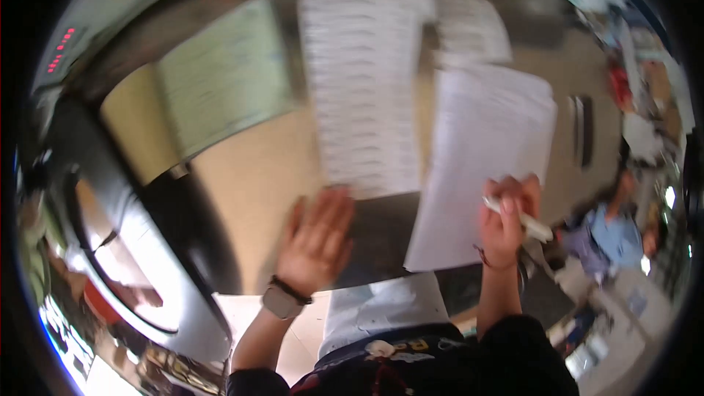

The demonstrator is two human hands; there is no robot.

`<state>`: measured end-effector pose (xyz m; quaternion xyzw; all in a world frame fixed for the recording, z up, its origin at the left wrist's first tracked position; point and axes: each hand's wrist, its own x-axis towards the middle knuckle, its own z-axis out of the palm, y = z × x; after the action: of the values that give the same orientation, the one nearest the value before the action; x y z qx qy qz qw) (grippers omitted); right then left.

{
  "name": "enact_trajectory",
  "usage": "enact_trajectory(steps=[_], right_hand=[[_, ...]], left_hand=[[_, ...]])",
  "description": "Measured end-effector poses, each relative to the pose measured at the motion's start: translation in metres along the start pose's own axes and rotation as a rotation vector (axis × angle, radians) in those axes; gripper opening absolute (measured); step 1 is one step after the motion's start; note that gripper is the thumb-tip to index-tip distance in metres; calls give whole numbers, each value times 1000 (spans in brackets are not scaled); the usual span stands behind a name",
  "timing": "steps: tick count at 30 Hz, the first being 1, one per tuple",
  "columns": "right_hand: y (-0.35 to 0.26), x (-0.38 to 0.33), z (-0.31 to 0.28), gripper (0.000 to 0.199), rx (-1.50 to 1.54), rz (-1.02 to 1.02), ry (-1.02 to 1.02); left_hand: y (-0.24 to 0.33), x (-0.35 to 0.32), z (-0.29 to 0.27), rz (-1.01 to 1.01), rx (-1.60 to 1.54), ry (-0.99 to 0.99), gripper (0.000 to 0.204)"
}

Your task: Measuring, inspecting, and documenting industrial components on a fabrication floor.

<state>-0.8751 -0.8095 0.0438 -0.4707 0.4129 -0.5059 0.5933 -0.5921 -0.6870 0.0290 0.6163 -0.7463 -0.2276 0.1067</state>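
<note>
My left hand, with a watch on its wrist, lies flat with its fingers stretched out. It is over the edge of a tan sheet, just below a long white sheet with printed rows. In my right hand is a white pen, held in closed fingers above a stack of white paper. Blur keeps me from telling whether the pen's tip touches the paper. Left of the printed sheet lies a pale green sheet, partly beside a yellowish folder.
A shiny silver and black machine borders the table at left. A smaller printed sheet lies at the back, and a dark slim object at right. Another person in light blue is farther right.
</note>
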Motion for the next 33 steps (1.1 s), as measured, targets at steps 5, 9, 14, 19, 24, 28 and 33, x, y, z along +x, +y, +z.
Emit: enact_trajectory(steps=[5, 9, 14, 19, 24, 28, 33], right_hand=[[-4, -9, 42, 38, -271, -8, 8], [-16, 11, 121, 42, 60, 304, -142], [7, 106, 266, 29, 701, 834, -260], [37, 227, 385, 43, 568, 669, -267], [61, 275, 430, 40, 415, 551, -149], [68, 282, 441, 36, 388, 528, -204], [75, 295, 440, 30, 385, 547, -211]], left_hand=[[6, 7, 11, 106, -75, 134, 63], [2, -3, -3, 104, -35, 218, 58], [-6, -22, -4, 99, -39, 261, 58], [3, -9, -2, 151, -96, 300, 60], [1, -12, 5, 154, -99, 349, 63], [-3, -20, 4, 140, -132, 355, 63], [-5, -21, 7, 147, -128, 380, 62]])
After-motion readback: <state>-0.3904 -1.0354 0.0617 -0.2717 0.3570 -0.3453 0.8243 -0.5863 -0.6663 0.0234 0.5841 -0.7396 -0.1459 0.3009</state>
